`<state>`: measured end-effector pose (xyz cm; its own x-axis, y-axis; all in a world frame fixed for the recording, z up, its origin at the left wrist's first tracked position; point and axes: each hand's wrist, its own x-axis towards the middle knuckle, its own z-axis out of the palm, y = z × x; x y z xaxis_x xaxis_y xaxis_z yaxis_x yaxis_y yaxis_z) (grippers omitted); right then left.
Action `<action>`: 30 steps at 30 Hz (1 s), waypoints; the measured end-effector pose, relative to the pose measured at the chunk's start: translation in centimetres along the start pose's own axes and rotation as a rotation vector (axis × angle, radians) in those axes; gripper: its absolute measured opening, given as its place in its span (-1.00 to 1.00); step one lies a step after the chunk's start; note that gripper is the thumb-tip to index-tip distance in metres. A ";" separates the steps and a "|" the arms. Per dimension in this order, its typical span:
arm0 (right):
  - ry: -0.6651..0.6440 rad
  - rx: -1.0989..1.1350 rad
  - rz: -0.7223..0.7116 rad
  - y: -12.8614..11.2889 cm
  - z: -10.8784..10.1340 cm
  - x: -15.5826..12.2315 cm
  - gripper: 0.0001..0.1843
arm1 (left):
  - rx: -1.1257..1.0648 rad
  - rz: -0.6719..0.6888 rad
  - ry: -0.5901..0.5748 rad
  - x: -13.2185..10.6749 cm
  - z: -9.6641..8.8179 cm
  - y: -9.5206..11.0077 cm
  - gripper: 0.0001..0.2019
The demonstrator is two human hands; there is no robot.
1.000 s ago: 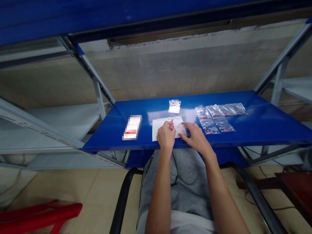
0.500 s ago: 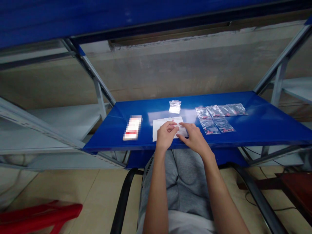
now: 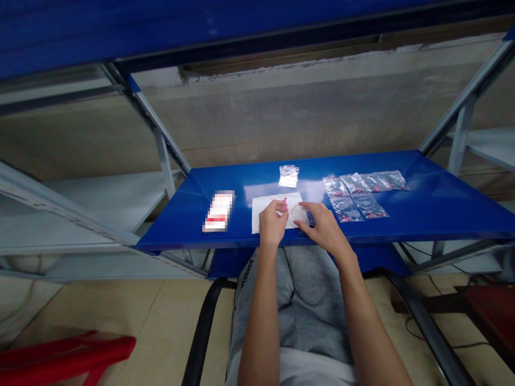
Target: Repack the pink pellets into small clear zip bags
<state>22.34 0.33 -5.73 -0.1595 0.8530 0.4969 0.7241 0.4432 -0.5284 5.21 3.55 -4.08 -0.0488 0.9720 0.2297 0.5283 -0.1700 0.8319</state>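
Observation:
A white sheet of paper (image 3: 263,208) lies on the blue shelf (image 3: 422,209) in front of me, with a small heap of pink pellets (image 3: 284,204) on it. My left hand (image 3: 272,225) rests on the paper with its fingers pinched at the pellets. My right hand (image 3: 325,229) holds a small clear plastic bag (image 3: 300,213) by its edge, just right of the heap.
Several clear bags with pink pellets (image 3: 356,195) lie in rows to the right. A pile of empty clear bags (image 3: 288,176) sits behind the paper. A white and red packet (image 3: 218,210) lies to the left. Grey shelf uprights flank the shelf; a red stool (image 3: 68,354) stands on the floor.
My left hand reached toward the bag in my right hand half a second ago, then drew back to the pink heap. The right hand stayed almost still with the bag.

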 end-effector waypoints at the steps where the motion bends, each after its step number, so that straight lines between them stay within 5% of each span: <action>1: -0.003 -0.001 0.002 0.0 0.0 0.0 -0.54 | 0.023 0.004 0.005 0.0 0.3 0.0 -0.77; 17: -0.009 -0.011 -0.006 0.2 0.0 -0.1 -0.54 | 0.231 -0.034 0.047 -0.1 1.5 1.0 -0.75; 30: -0.026 -0.022 0.002 0.1 0.0 -0.1 -0.54 | 0.239 0.063 0.009 -0.1 1.4 0.6 -0.76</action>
<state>22.47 0.33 -5.81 -0.1749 0.8608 0.4779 0.7391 0.4355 -0.5138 6.74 3.57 -4.31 -0.0168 0.9591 0.2825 0.7162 -0.1856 0.6727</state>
